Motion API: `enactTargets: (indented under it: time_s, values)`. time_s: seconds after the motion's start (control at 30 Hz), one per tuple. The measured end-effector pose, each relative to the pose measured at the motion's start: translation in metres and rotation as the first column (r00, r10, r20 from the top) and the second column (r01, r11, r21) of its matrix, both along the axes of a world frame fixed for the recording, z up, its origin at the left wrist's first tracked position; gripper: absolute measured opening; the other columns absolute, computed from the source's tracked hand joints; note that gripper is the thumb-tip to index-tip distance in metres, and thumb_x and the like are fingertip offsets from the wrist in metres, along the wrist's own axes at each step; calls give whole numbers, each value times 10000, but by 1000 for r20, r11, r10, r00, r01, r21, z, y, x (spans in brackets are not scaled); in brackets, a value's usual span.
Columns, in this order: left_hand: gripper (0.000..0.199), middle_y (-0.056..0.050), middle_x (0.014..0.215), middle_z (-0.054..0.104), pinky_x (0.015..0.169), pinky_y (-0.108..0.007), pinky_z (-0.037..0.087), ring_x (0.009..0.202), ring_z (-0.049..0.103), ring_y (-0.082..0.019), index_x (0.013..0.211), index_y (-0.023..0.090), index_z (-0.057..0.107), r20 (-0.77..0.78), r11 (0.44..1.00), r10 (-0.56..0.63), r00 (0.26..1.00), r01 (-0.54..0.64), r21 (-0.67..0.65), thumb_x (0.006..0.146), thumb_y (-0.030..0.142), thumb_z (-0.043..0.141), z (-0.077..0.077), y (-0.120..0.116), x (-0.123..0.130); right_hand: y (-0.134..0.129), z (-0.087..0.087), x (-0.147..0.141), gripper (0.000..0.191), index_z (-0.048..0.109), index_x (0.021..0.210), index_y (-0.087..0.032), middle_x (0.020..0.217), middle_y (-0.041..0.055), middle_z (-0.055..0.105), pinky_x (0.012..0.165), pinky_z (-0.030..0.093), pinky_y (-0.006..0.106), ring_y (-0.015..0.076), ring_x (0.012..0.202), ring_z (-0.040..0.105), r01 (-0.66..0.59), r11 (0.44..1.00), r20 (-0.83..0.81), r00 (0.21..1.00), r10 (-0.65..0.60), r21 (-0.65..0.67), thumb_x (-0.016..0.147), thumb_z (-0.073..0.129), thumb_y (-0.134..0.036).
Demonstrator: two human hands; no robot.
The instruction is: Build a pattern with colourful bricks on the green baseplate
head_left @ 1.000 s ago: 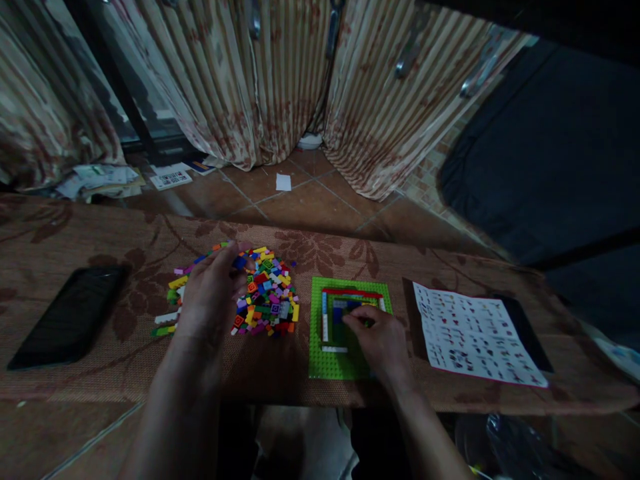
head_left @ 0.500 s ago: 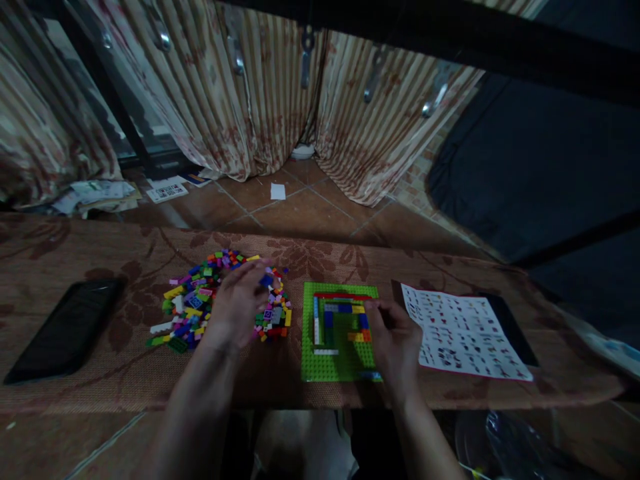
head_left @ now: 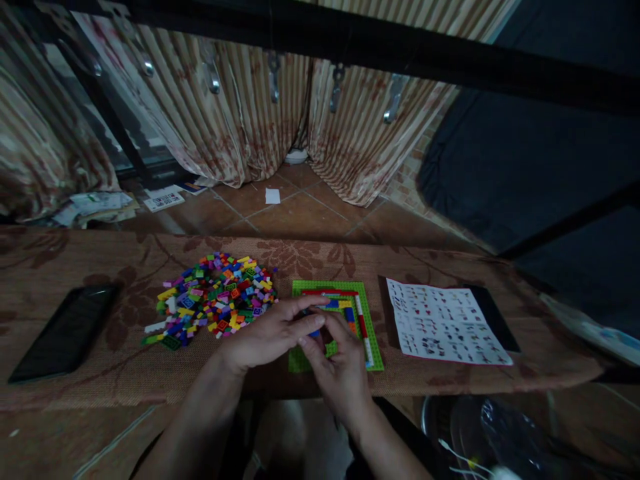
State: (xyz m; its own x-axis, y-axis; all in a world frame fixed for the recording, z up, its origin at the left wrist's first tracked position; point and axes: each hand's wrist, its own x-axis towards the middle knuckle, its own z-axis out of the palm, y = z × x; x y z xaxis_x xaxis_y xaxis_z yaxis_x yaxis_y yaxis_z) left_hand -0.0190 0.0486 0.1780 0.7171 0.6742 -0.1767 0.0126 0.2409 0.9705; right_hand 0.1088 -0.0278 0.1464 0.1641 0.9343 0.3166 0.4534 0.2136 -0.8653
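Observation:
My left hand (head_left: 275, 331) and my right hand (head_left: 345, 360) meet over the near left part of a green baseplate (head_left: 375, 360). Between their fingertips a small blue brick (head_left: 315, 333) shows; both hands are closed on it, its far side covered by fingers. Rows of bricks stand on the plate: a red strip (head_left: 330, 293) along the far side, a red and white row (head_left: 363, 323) down the right, and an inner blue, yellow and orange group (head_left: 349, 313). The hands hide the plate's left middle.
A pile of loose coloured bricks (head_left: 215, 293) lies left of the plate. Farther left is a black phone (head_left: 65, 333). To the right, a printed picture sheet (head_left: 445, 323) partly covers a dark flat object (head_left: 493, 313). All lie on a brown patterned cloth (head_left: 130, 373).
My left hand has moved right from the brick pile to over the baseplate. My right hand has shifted left from the plate's right side, and the two now meet. The view has shifted slightly.

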Motion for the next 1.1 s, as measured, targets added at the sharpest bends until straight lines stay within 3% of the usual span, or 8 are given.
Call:
enactTargets:
  time_s: [0.1,0.2,0.3,0.4,0.5,0.7,0.9,1.1]
  values:
    - [370,-44,838,696,541,-213,397,643,571,-122,1158,221,660,-23,999,30,999,-29,22,843,409,608,-3,-2,9,-1,-1,17,264,640,1124,-232,1068,55,670,833,504,307,183,967,624,18,1000,-3,1000,-18,-25,876,586,-304]
    - [388,-24,709,670,516,-210,363,586,536,-117,1144,204,657,-33,995,91,995,-89,41,839,438,607,-6,0,15,-3,-5,40,262,660,1098,-230,1073,50,692,864,495,327,188,977,634,172,982,-79,981,-177,-72,871,581,-334]
    - [317,-18,654,645,451,-203,287,500,463,-93,960,181,696,-51,950,310,949,-307,63,815,453,623,-8,8,15,-7,-9,68,292,683,1037,-197,981,55,715,792,510,328,196,883,649,334,927,-172,916,-362,-171,827,618,-388]
    - [284,-18,611,601,411,-202,214,449,388,-68,721,156,657,-45,856,516,855,-512,71,791,431,635,-9,18,10,-13,-14,90,329,694,1012,-172,889,49,716,718,501,314,187,788,636,352,895,-163,900,-403,-273,797,627,-412]
    - [292,-1,565,550,397,-204,163,408,296,-43,632,149,591,-10,800,600,800,-599,40,783,397,631,-9,26,6,-21,-21,101,378,687,1062,-167,858,48,713,713,493,327,183,753,625,301,880,-123,922,-367,-369,814,595,-437]
    - [262,10,576,536,401,-209,170,417,289,-42,654,151,587,-15,800,599,800,-598,60,777,378,627,-11,28,10,-28,-28,101,408,639,1107,-193,999,68,720,821,507,362,227,937,656,115,881,-175,961,-216,-459,759,664,-403]
    - [274,0,585,545,425,-215,203,452,334,-55,598,154,572,-52,804,591,805,-583,118,781,354,601,-13,26,14,-30,-32,108,277,678,947,-204,979,57,711,822,494,357,232,932,647,119,854,29,992,-121,-506,760,650,-406]
    - [220,2,593,570,442,-219,231,469,373,-67,672,154,615,-44,792,603,796,-592,149,784,342,600,-13,25,13,-29,-30,103,305,682,1068,-241,1070,37,702,888,464,365,216,976,637,75,814,156,988,20,-577,855,511,-377]
